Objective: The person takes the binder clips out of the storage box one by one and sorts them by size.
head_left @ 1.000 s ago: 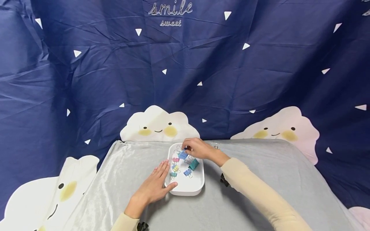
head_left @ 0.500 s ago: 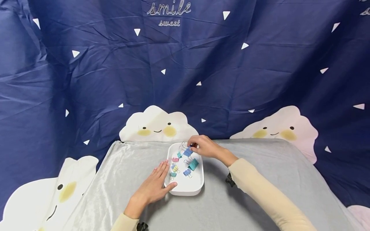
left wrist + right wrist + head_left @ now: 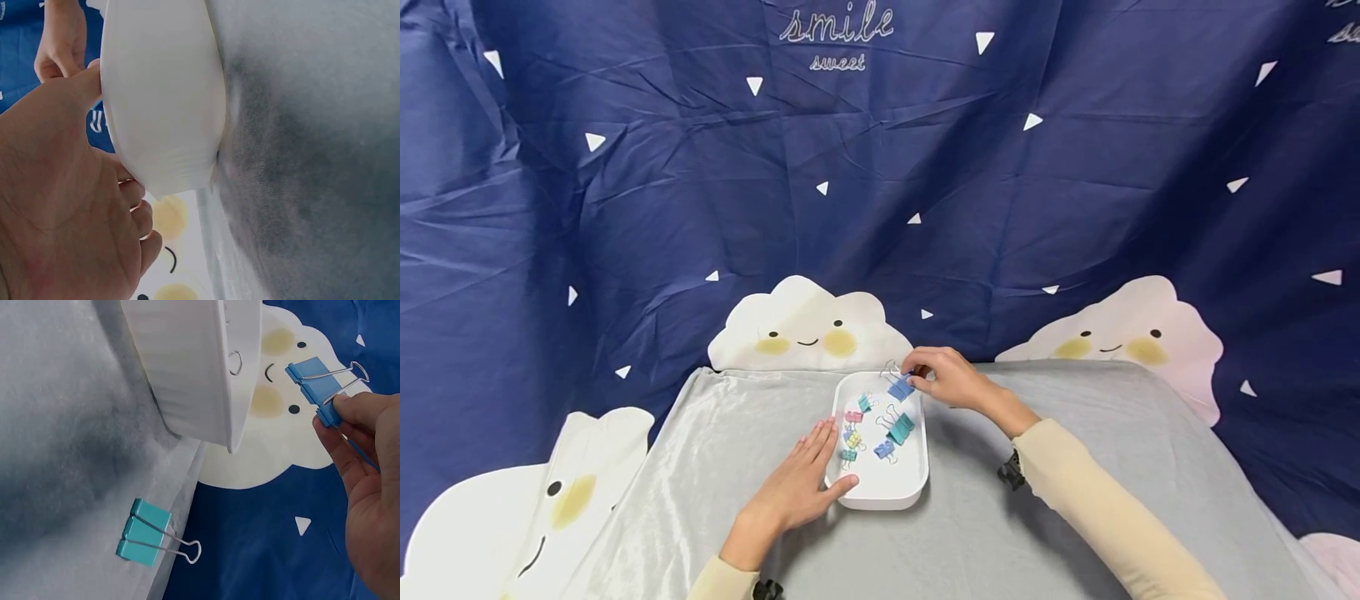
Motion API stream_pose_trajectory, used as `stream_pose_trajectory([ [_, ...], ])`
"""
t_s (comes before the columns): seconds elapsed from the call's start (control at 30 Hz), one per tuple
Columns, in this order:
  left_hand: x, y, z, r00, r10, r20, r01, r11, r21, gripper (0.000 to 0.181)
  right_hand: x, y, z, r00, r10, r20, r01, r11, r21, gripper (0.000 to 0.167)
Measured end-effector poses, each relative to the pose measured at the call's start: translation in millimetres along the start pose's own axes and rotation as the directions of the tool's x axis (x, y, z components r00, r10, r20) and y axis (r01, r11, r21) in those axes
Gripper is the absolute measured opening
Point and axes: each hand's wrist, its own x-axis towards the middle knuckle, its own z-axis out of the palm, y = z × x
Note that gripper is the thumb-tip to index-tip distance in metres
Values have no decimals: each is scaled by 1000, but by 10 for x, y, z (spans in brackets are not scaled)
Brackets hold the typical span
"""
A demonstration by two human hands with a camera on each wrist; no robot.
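Observation:
My right hand point(image 3: 953, 379) pinches a large blue binder clip point(image 3: 317, 381) between thumb and fingers. It holds the clip above the far right corner of the white tray point(image 3: 880, 502). My left hand point(image 3: 797, 483) rests on the tray's left side, fingers straight and thumb over the rim. Inside the tray lie a large teal binder clip point(image 3: 900, 428), a small blue one point(image 3: 884, 450), a pink one point(image 3: 853, 417), a yellow one point(image 3: 854, 440) and small teal ones point(image 3: 848, 455). Another teal binder clip point(image 3: 145, 532) lies outside the tray, visible in the right wrist view.
Grey cloth point(image 3: 1015, 533) covers the table under the tray. Behind the table's far edge hangs a navy curtain point(image 3: 880, 208) with white clouds and triangles.
My right hand has lifted the blue binder clip off the others and moved it right, towards the tray's far right corner. My left hand has stayed in place.

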Motion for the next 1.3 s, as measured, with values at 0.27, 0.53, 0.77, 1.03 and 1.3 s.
stream_pose_trajectory([
  [0.27, -8, 5, -5, 1000, 0, -5, 0, 1000, -7, 96, -118, 45, -146, 998, 42, -50, -40, 999, 33, 12],
  [0.53, -14, 10, -23, 1000, -8, -2, 8, 1000, -2, 96, -264, 162, -283, 995, 44, -87, -37, 996, 79, 12],
  [0.77, -17, 26, -36, 1000, -5, -9, 5, 1000, -5, 96, -421, 253, -386, 990, 62, -130, -53, 996, 74, 13],
  [1.03, -13, 34, -38, 1000, -2, -8, 2, 1000, -1, 96, -623, 391, -474, 977, 137, -160, -130, 990, 55, 14],
  [1.3, -4, 36, -24, 1000, 2, 0, -2, 1000, 5, 95, -834, 556, -532, 962, 198, -187, -196, 980, 28, 16],
])
